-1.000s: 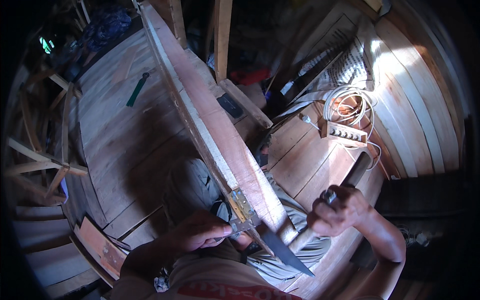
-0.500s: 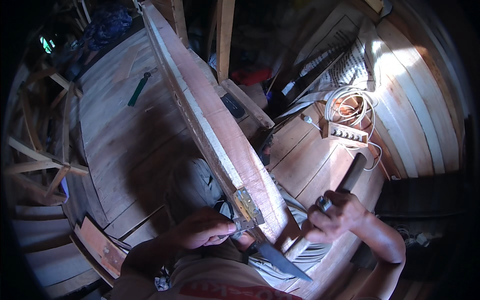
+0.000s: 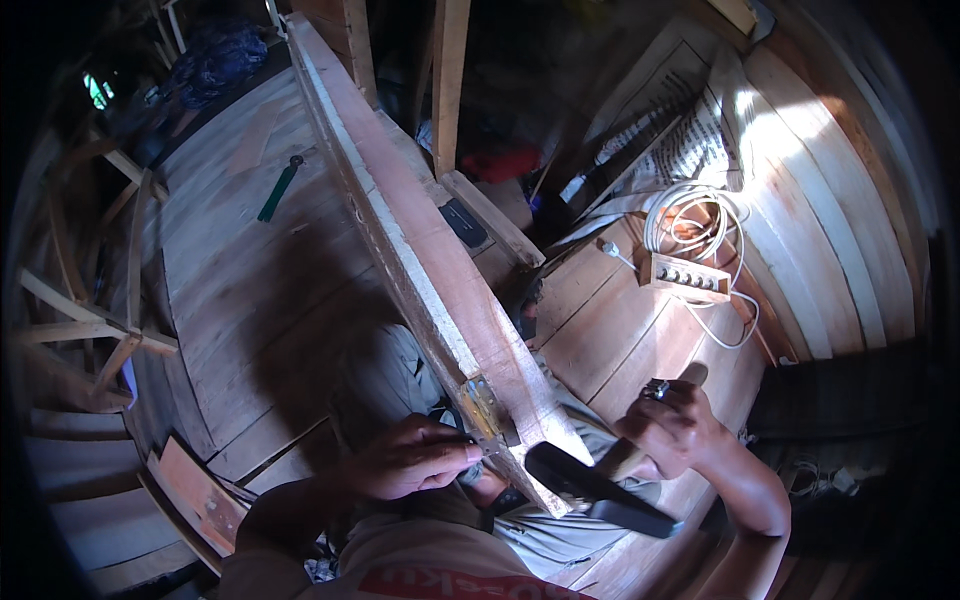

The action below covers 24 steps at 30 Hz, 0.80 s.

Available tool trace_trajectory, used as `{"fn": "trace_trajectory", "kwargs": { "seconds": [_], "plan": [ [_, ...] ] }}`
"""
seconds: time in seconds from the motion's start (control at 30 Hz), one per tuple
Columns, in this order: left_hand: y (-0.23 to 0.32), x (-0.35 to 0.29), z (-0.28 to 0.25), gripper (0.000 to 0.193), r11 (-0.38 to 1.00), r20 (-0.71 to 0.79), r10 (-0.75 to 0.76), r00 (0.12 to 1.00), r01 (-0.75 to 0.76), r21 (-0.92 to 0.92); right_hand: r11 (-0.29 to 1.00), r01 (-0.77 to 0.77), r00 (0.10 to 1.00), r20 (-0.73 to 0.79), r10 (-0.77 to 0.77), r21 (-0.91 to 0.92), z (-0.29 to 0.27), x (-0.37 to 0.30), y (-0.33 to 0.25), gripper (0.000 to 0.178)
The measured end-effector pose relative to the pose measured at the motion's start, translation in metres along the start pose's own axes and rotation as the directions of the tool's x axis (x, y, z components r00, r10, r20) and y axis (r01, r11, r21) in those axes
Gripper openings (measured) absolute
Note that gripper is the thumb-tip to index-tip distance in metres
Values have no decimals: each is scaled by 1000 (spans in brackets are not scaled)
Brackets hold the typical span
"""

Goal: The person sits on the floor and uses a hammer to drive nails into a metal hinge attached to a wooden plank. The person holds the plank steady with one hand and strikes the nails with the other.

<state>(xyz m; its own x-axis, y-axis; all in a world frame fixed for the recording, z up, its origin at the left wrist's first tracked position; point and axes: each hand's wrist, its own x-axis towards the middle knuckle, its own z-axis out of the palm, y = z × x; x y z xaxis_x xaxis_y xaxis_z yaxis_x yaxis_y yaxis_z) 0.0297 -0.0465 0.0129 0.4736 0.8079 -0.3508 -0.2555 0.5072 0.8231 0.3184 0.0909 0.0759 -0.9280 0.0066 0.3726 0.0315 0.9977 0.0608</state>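
Observation:
A long wooden beam (image 3: 440, 265) slants from the far left down to my lap, its near end resting by my legs. A brass-coloured hinge (image 3: 483, 402) lies against its side close to that end. My left hand (image 3: 425, 457) is closed, thumb and fingers pinching the hinge's lower metal leaf. In my right hand (image 3: 672, 430) is the wooden handle of a hammer-like tool (image 3: 635, 510). Its long dark head hangs just right of the beam's near end, blurred, so its exact kind is unclear. A ring shows on a right-hand finger.
White cable (image 3: 690, 225) lies coiled by a wooden-cased power strip (image 3: 690, 278) on the planks at right. A green-handled tool (image 3: 280, 190) lies on the planked floor (image 3: 230, 290) at left. An upright post (image 3: 450, 90) stands behind the beam; wooden framing (image 3: 75, 300) is at far left.
The tool's head has risen and turned toward the beam's near end, and its handle shows less beyond my right hand. My left hand stays at the hinge, shifted slightly.

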Motion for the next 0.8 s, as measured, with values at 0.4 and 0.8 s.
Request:
{"fn": "trace_trajectory", "kwargs": {
  "seconds": [0.4,0.8],
  "plan": [
    [0,4,-2,29,999,7,51,999,-51,-6,953,-260,936,283,210,153,6,-1,-13,43],
    [-15,9,-10,22,724,45,514,856,-462,512,950,-296,920,296,258,94,0,7,-26,34]
  ]
}}
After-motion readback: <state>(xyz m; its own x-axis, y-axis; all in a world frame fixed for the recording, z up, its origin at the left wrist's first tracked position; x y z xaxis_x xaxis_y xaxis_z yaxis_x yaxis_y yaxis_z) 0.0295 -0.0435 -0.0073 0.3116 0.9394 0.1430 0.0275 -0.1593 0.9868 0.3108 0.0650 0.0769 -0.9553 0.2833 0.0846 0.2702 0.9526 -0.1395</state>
